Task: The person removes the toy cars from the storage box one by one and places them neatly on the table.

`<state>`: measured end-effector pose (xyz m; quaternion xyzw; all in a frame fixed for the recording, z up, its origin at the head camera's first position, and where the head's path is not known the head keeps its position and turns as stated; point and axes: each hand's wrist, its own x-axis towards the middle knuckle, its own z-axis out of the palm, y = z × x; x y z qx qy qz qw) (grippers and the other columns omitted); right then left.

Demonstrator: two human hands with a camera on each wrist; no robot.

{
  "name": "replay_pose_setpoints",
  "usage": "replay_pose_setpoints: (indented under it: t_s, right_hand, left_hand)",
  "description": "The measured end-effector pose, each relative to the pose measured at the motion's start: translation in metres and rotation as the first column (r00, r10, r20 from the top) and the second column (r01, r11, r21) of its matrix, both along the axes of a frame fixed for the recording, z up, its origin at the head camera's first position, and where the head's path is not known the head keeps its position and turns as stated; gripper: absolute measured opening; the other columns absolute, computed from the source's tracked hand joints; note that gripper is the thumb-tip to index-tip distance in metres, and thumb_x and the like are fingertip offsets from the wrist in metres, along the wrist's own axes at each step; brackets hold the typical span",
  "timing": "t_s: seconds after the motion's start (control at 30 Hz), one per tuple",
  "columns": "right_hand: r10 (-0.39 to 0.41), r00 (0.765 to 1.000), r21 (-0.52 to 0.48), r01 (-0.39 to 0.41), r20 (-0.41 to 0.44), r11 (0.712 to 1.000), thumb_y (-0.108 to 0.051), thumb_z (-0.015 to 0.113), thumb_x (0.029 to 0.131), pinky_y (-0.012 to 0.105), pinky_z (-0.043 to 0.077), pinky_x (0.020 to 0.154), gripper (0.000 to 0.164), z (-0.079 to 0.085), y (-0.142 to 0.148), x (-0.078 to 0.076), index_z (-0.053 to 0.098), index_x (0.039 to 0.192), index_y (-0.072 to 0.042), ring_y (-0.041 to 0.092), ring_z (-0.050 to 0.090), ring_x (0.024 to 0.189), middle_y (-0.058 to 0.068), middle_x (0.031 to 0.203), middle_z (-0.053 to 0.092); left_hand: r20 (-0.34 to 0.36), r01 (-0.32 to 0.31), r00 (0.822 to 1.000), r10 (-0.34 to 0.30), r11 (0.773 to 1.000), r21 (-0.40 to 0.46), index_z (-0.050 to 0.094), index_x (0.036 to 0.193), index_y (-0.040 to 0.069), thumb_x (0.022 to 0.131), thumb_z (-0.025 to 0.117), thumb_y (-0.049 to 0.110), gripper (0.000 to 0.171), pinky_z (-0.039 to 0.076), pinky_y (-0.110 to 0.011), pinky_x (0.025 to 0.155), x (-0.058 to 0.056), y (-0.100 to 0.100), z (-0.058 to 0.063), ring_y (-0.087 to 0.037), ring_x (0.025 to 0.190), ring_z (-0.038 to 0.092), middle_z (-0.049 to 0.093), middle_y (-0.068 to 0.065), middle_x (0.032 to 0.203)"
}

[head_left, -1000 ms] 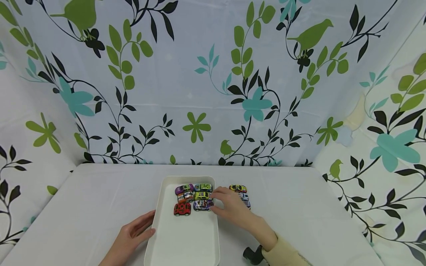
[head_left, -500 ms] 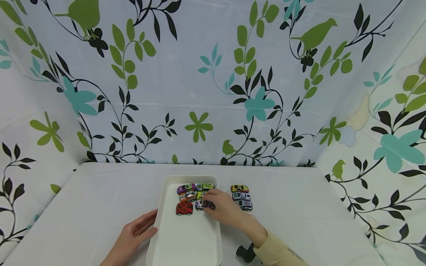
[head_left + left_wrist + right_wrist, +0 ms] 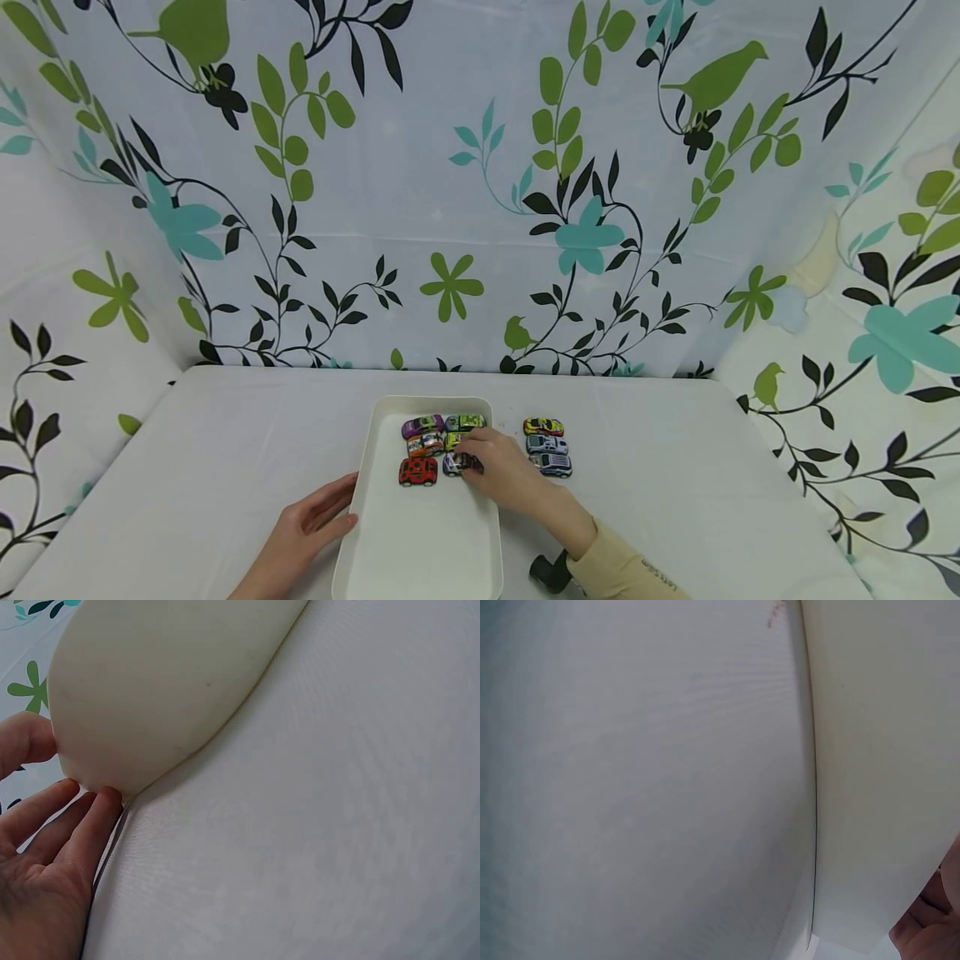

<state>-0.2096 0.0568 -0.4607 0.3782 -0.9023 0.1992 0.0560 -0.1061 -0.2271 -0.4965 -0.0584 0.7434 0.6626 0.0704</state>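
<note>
- Nearest first: a black gadget beside the tan sleeve, plus lots of bare floor in the near half of the white tray.
- Next, the left hand, outside the tray's left wall. Fairly straight, relaxed fingers, just touching the wall and clenching nothing. Well apart from any car.
- Then the right hand, lying over the tray's right wall. Easily the nearer hand for the bit below.
- Now the key bit: the patterned car. Inside the tray, near end of the right column. Looks pinched at the dark right end between thumb and fingers. Lies leftward from those fingertips, long axis running left to right across the tray. Can't tell whether flat on the floor or slightly lifted; no car showing in the right wrist view.
- Same row: red car just to the left, striped silver car out on the tabletop to the right.
- One row farther: orange car, yellow car partly behind the hand, pale blue car outside.
- Far row: purple car, green car, and outside again, a red-and-yellow car.
- Way back: leaf-and-bird curtain.
</note>
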Motion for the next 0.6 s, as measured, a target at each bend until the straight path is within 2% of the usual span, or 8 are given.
replay_pose_setpoints:
  t_s: [0.2, 0.43, 0.6]
  right_hand:
    - [0.036, 0.999, -0.028, -0.036, -0.006, 0.999, -0.011, 0.074, 0.079, 0.034, 0.051, 0.089, 0.027, 0.0003, 0.0011, 0.0, 0.07, 0.106, -0.009, 0.019, 0.06, 0.105, 0.004, 0.109, 0.065]
    - [0.07, 0.998, -0.066, -0.069, 0.0, 0.995, -0.011, 0.073, 0.081, 0.028, 0.051, 0.089, 0.027, 0.0, 0.0042, 0.0014, 0.069, 0.108, -0.009, 0.015, 0.058, 0.105, 0.002, 0.109, 0.064]
    - [0.088, 0.995, -0.112, -0.093, -0.052, 0.989, -0.011, 0.071, 0.083, 0.024, 0.049, 0.089, 0.027, 0.0041, 0.0062, 0.0042, 0.068, 0.11, -0.009, 0.014, 0.056, 0.104, 0.001, 0.11, 0.062]
  left_hand:
    - [-0.022, 0.018, 1.0, -0.018, 1.0, 0.006, 0.046, 0.138, 0.01, 0.085, 0.069, 0.023, 0.058, 0.048, -0.025, 0.095, 0.0008, 0.0, 0.0001, -0.025, 0.129, 0.044, 0.047, -0.01, 0.14]
    - [-0.018, 0.013, 1.0, -0.013, 1.0, 0.003, 0.046, 0.138, 0.01, 0.085, 0.069, 0.024, 0.059, 0.048, -0.026, 0.094, -0.0005, -0.0002, -0.0007, -0.026, 0.129, 0.044, 0.046, -0.01, 0.141]
    - [-0.015, 0.011, 1.0, -0.011, 1.0, 0.004, 0.046, 0.138, 0.01, 0.085, 0.069, 0.024, 0.059, 0.047, -0.026, 0.095, -0.0009, -0.0004, -0.0015, -0.022, 0.128, 0.046, 0.046, -0.01, 0.141]
